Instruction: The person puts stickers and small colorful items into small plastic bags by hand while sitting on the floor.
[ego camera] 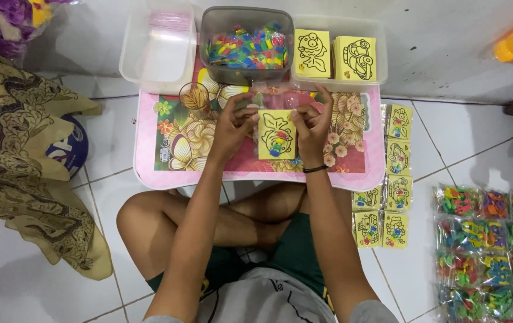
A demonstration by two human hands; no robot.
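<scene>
both hands meet over a small pink table (149, 173) with a flower print. the left hand (232, 122) is curled, its fingers bunched at the left edge of a yellow picture card (275, 134); what it pinches there is too small to tell. the right hand (313, 122) is closed on the card's right edge, thumb on the front, fingers bent over the top. the card shows a fish outline partly filled with colour and sits between the two hands, just above the table top.

just beyond the left hand stands a small clear cup (195, 98). farther out from the fingertips sit three tubs in a row: an empty clear tub (158, 45) beyond the left hand, a grey tub of bright coloured pieces (246, 45) straight ahead, and a clear tub with two stacks of yellow cards (337, 57) beyond the right hand.

to the right of the right hand, bagged yellow cards (397, 173) lie on the white tile floor, and farther right are packets of coloured pieces (487, 251). well to the left of the left hand lies a patterned cloth (23, 155).
</scene>
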